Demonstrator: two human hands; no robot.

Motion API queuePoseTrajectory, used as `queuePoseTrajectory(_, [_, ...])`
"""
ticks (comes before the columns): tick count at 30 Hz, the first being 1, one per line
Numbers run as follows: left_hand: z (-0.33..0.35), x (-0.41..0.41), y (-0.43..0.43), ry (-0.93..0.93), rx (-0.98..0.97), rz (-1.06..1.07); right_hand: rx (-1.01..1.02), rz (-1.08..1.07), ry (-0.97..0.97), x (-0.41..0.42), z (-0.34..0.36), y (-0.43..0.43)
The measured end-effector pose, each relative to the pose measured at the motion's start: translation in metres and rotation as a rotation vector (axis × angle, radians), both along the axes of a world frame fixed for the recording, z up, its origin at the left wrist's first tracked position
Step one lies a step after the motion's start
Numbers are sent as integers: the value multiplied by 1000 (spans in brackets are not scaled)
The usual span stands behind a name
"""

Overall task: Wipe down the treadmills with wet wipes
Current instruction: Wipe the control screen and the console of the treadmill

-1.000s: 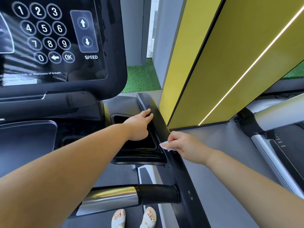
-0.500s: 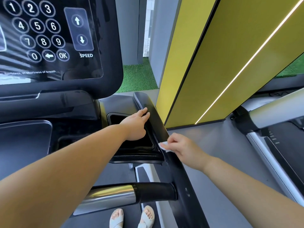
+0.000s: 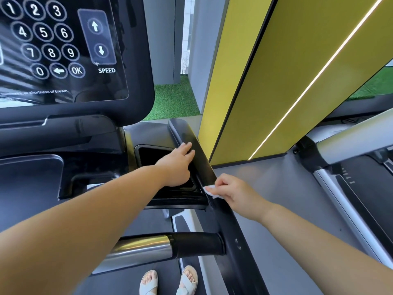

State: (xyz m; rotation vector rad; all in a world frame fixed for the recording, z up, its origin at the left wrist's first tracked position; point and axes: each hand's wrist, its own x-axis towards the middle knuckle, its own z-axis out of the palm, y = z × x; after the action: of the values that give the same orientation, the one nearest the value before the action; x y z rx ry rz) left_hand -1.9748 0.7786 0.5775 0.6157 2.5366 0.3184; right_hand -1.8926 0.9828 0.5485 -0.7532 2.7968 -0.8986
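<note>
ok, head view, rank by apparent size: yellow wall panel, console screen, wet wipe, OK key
1. yellow wall panel
2. console screen
3. wet wipe and OK key: not ranked. The wipe's visible bit, pinched in the right hand, looks about the key's size; the rest is hidden.

Glossy black plastic console (image 3: 136, 60), brushed metal handlebar (image 3: 140, 248).

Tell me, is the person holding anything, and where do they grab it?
The right hand pinches a wet wipe at one end, a corner poking out, against the side rail. The left hand holds nothing; it rests flat on that rail.
</note>
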Motion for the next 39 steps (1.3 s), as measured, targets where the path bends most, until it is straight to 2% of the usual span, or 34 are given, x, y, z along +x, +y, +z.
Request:
queuePoseTrajectory(4, [0,13,9,45,-64,-92,49,10,-46,-14,2,1])
queuePoseTrajectory(7, [4,16,8,85,-106,-126,1,-110,-126,-34,1,-13])
queuePoseTrajectory(12, [2,21,6,70,-149,-149,17,-85,-51,-14,-3,-10])
queuePoseTrajectory(17, [0,23,6,47,-140,-137,17,-67,-213,13,10,3])
queuePoseTrajectory(21, [1,23,6,54,-144,-154,30,-101,-129,-11,8,-11])
queuePoseTrajectory(25, [-1,23,5,50,-145,-156,4,-174,-159,-15,2,-16])
queuePoseTrajectory(29, [-3,23,4,40,-128,-142,14,-81,-210,17,12,0])
queuePoseTrajectory(32, [-1,25,4,38,-124,-132,129,23,-239,21,16,13])
queuePoseTrajectory(36, [0,25,5,36,-138,-133,72,-87,-219,7,16,2])
queuePoseTrajectory(39, [3,27,6,22,-143,-123,92,-77,-238,14,16,2])
